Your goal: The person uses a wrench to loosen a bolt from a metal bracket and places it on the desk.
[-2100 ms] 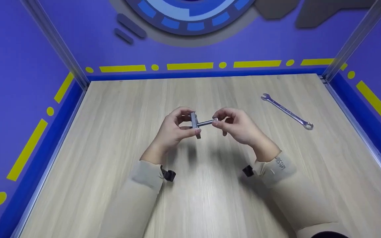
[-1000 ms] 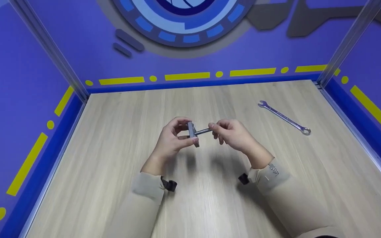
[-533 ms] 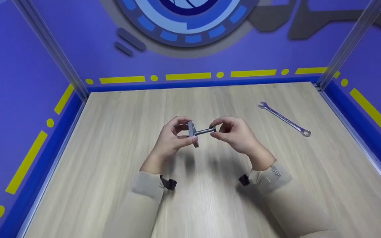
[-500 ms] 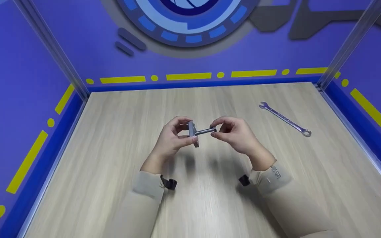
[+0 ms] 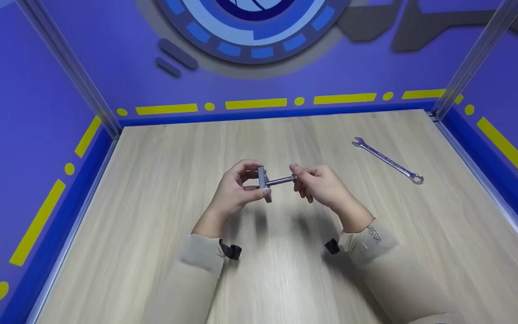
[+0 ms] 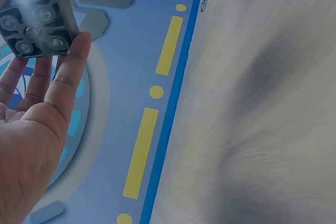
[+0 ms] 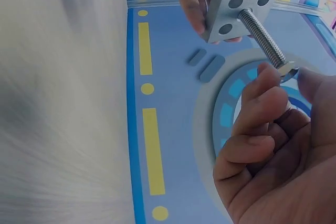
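Up off the table, my left hand (image 5: 234, 186) grips a square grey metal plate (image 5: 262, 177) by its edges, thumb on the near side and fingers on the far side. The right wrist view shows round holes near the plate's corners. A long threaded bolt (image 7: 265, 38) stands out from the plate's middle toward my right hand (image 5: 324, 184). At the bolt's hex head (image 7: 287, 70), my right thumb and index finger pinch from either side, with the other fingers curled below. In the left wrist view, the plate's recessed back face (image 6: 34, 24) is turned toward the camera.
A combination wrench (image 5: 387, 159) lies slanted on the wooden table (image 5: 160, 189), to the right of my hands. Blue printed panels (image 5: 286, 85) stand along the back and both sides, with metal posts at the corners.
My right thumb has rolled upward over the bolt head and the fingers have swung down, after reaching out around the head half a second ago. The left hand keeps holding the plate.
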A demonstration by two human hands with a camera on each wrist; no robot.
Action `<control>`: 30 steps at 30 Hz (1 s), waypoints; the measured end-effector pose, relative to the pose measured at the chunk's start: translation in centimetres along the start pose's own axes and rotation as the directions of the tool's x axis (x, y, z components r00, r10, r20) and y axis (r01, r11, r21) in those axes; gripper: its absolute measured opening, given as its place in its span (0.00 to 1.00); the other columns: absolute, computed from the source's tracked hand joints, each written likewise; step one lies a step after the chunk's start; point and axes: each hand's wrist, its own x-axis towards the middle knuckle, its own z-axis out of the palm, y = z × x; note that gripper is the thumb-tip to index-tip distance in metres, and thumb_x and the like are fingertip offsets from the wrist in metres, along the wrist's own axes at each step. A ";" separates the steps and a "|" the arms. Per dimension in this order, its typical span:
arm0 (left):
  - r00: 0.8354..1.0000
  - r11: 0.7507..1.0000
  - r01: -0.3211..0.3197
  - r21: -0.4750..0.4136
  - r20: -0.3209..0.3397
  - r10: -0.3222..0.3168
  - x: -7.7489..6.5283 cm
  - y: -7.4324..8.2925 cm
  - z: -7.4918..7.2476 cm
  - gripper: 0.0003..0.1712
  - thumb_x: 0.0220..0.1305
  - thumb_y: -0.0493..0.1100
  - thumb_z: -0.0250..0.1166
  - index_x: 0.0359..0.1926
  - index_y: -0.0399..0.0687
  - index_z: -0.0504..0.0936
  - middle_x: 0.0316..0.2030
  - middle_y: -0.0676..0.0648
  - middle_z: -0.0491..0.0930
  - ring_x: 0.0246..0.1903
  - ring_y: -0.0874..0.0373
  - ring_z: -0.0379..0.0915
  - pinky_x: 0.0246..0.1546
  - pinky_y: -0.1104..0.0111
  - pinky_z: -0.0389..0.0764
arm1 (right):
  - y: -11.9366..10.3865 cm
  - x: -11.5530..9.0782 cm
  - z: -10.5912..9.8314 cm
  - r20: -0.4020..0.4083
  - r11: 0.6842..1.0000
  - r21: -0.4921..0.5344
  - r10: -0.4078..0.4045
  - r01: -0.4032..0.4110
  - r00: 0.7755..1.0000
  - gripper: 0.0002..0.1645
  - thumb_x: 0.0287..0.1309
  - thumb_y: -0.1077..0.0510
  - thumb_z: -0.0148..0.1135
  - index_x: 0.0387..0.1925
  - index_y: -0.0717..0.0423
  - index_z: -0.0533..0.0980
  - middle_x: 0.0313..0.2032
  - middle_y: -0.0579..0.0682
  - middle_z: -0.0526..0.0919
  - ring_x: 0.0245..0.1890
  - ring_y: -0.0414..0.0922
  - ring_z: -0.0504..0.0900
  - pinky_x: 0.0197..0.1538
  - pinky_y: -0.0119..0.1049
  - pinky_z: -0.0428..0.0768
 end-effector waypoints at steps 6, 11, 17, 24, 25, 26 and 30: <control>1.000 1.000 -0.001 0.022 -0.001 0.001 -0.1 0.0 0.0 0.36 0.59 0.28 0.83 0.67 0.38 0.80 0.59 0.45 0.81 0.60 0.51 0.82 0.62 0.59 0.95 | -0.1 0.1 -0.3 0.029 0.999 -0.046 -0.021 0.022 0.999 0.30 0.83 0.41 0.65 0.29 0.59 0.85 0.22 0.45 0.82 0.20 0.40 0.76 0.26 0.30 0.78; 1.000 1.000 -0.005 0.019 0.002 0.005 -0.2 -0.1 -0.1 0.36 0.60 0.28 0.82 0.67 0.37 0.79 0.59 0.44 0.80 0.60 0.51 0.82 0.62 0.59 0.95 | 0.0 0.0 -0.7 0.052 0.993 -0.060 -0.097 0.100 0.994 0.15 0.78 0.49 0.72 0.43 0.58 0.88 0.32 0.45 0.85 0.25 0.39 0.79 0.30 0.29 0.78; 1.000 1.000 0.005 0.029 0.007 -0.005 -0.1 -0.1 -0.1 0.36 0.60 0.30 0.83 0.67 0.39 0.79 0.59 0.45 0.81 0.60 0.52 0.82 0.62 0.61 0.95 | -0.2 -0.3 -0.9 0.016 0.979 -0.072 -0.192 0.193 0.981 0.14 0.67 0.62 0.80 0.51 0.61 0.89 0.33 0.45 0.84 0.27 0.39 0.77 0.29 0.27 0.74; 1.000 1.000 0.009 -0.010 0.016 -0.009 0.1 0.1 -0.1 0.37 0.59 0.28 0.83 0.68 0.35 0.78 0.59 0.45 0.81 0.59 0.52 0.82 0.58 0.64 0.95 | -0.3 -0.3 -0.8 -0.019 0.957 -0.080 -0.280 0.278 0.960 0.13 0.63 0.68 0.80 0.48 0.56 0.89 0.34 0.47 0.83 0.28 0.40 0.77 0.30 0.27 0.74; 1.000 1.000 0.006 -0.013 0.015 -0.006 0.1 0.1 -0.1 0.37 0.59 0.28 0.83 0.68 0.35 0.78 0.58 0.46 0.81 0.59 0.52 0.82 0.58 0.64 0.95 | -0.3 -0.3 -0.8 -0.016 0.959 -0.080 -0.274 0.272 0.962 0.14 0.63 0.66 0.81 0.49 0.55 0.89 0.33 0.48 0.83 0.29 0.40 0.77 0.30 0.27 0.74; 1.000 1.000 0.002 -0.014 0.013 -0.002 0.1 0.1 -0.1 0.38 0.59 0.28 0.83 0.68 0.34 0.78 0.58 0.46 0.81 0.59 0.52 0.82 0.59 0.64 0.95 | -0.3 -0.3 -0.8 -0.010 0.962 -0.081 -0.263 0.262 0.965 0.15 0.63 0.65 0.83 0.50 0.54 0.89 0.35 0.48 0.84 0.29 0.40 0.77 0.30 0.27 0.74; 1.000 0.999 -0.003 -0.033 0.011 0.004 0.0 0.0 0.1 0.38 0.59 0.27 0.82 0.68 0.29 0.76 0.58 0.46 0.81 0.59 0.52 0.82 0.59 0.63 0.95 | -0.1 -0.2 -0.8 0.006 0.981 -0.087 -0.171 0.171 0.985 0.13 0.70 0.54 0.81 0.51 0.55 0.89 0.37 0.47 0.87 0.31 0.42 0.79 0.32 0.28 0.76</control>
